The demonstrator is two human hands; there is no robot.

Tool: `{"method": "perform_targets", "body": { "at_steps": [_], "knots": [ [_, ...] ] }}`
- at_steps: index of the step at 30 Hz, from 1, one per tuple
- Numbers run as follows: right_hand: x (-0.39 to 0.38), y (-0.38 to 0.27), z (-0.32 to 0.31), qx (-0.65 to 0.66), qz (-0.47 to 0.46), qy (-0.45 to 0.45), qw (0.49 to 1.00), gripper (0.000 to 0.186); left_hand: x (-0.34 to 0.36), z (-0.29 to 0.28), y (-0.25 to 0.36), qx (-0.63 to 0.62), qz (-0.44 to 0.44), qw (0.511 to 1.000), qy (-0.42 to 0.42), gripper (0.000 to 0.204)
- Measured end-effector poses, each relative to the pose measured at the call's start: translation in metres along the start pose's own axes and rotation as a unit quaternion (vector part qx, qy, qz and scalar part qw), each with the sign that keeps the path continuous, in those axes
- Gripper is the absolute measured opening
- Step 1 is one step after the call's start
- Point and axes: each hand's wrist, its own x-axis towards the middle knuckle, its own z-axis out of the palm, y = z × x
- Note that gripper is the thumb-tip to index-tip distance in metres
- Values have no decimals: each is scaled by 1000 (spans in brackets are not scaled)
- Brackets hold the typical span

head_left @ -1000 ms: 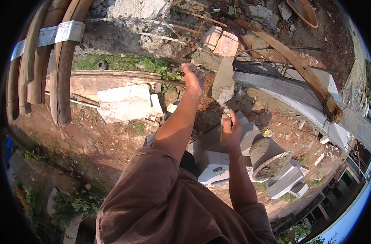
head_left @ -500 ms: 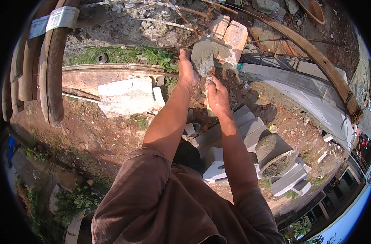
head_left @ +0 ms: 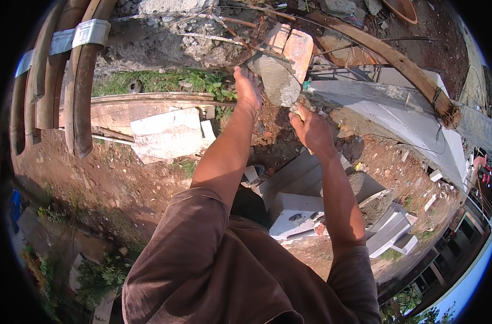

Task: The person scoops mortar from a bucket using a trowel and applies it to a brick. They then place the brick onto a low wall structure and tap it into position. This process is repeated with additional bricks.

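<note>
My right hand [head_left: 312, 127] is closed round the light handle of what looks like a trowel. Beyond the hand, its grey blade [head_left: 278, 81] appears coated with wet mortar, so the blade's outline is hard to tell from the mortar. Just left of it, my left hand [head_left: 248, 89] is open, fingers stretched and palm turned toward the grey mortar; whether it touches is unclear. Two orange-red brick pieces [head_left: 298, 53] with grey smears lie at the far side of the blade.
A curved wooden pole [head_left: 397, 62] crosses at upper right, above a long grey concrete form [head_left: 375, 97]. Bamboo poles [head_left: 80, 81] bound with tape stand at left. A whitish board [head_left: 168, 132] lies on the dirt. Grey blocks [head_left: 297, 208] lie beside my right forearm.
My right hand has shifted right and slightly nearer with the trowel, and its forearm has swung right. The mortar-coated face now shows larger and more upright. My left hand stays open beside it.
</note>
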Motion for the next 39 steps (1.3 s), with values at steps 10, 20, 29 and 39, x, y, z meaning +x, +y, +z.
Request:
{"method": "perform_targets", "body": {
  "at_steps": [10, 20, 29, 39],
  "knots": [
    [-312, 48, -68, 146, 273, 89, 947, 43, -76, -53, -18, 417, 23, 908, 37, 55],
    [-481, 259, -107, -76, 531, -2, 844, 31, -221, 13, -201, 688, -48, 615, -384, 45],
    [-364, 306, -4, -142, 336, -63, 929, 31, -292, 87, -355, 708, -22, 574, -411, 45],
    [-379, 363, 12, -22, 480, -20, 877, 33, -298, 86, -365, 669, -87, 621, -399, 37]
  ]
}}
